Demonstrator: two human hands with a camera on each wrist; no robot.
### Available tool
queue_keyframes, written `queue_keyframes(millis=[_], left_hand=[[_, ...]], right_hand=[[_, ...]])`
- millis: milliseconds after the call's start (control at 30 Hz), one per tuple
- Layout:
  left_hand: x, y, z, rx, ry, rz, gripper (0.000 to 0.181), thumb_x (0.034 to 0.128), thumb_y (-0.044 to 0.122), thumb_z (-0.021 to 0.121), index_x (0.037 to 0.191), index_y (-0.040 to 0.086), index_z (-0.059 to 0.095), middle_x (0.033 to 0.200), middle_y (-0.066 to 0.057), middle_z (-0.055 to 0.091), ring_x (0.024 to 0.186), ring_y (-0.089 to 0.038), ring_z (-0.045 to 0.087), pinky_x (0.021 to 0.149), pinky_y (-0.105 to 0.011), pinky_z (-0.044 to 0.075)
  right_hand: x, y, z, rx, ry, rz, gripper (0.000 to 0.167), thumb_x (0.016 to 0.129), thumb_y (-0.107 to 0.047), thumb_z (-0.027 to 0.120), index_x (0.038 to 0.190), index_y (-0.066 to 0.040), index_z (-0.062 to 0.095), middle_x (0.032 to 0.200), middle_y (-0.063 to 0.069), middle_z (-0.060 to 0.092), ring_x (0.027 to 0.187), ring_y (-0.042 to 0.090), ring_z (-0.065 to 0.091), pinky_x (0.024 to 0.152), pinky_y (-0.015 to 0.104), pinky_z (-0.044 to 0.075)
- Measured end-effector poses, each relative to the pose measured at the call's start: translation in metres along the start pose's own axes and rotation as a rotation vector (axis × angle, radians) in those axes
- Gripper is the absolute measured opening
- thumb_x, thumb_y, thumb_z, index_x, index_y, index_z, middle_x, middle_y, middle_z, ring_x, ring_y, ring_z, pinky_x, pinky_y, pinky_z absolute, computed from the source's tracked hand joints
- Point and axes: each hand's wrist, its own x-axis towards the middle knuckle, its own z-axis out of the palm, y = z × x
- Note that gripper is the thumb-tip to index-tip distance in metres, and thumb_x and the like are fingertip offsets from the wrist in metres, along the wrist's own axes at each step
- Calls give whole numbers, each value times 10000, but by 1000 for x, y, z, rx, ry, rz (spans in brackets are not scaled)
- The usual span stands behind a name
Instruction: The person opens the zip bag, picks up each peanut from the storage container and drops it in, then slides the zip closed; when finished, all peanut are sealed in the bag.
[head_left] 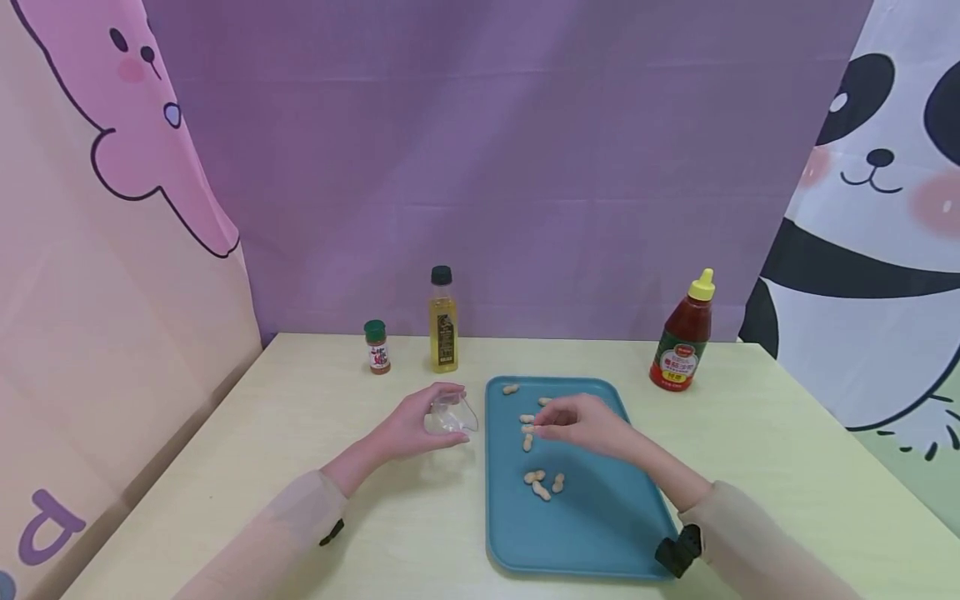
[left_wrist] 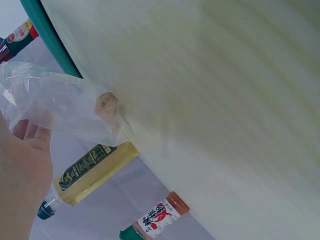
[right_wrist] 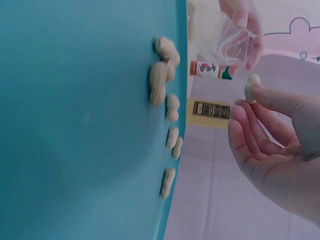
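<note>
My left hand (head_left: 416, 427) holds a clear plastic bag (head_left: 452, 415) spread at its mouth, to the left of a blue tray (head_left: 577, 537). In the left wrist view a brownish lump, apparently a peanut (left_wrist: 107, 106), lies at the bottom of the bag. Over the tray, my right hand (head_left: 592, 429) pinches a peanut (right_wrist: 252, 88) between thumb and fingertips. Several more peanuts lie on the tray, among them a peanut (head_left: 542, 491) in the near group and a peanut (head_left: 511, 389) by the far left corner.
Behind the left hand stand a small green-capped seasoning jar (head_left: 377, 347) and a bottle of yellow oil (head_left: 443, 325). A ketchup bottle (head_left: 682, 337) with a yellow cap stands beyond the tray at the right. A purple cloth (head_left: 487, 167) hangs behind the table.
</note>
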Motion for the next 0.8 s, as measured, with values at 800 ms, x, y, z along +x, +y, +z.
queue_keyframes(millis=[800], left_hand=[[-2,2,-3,-1,11,-4,703,769,369,764,1351,143,443,1335,7,545,1232,-173,511,1018,-421,438]], right_hand=[[61,-33,56,52,119,-64,159,865,-238,676,958,-118,720,844,-11,691,732,105,626,634,211,516]])
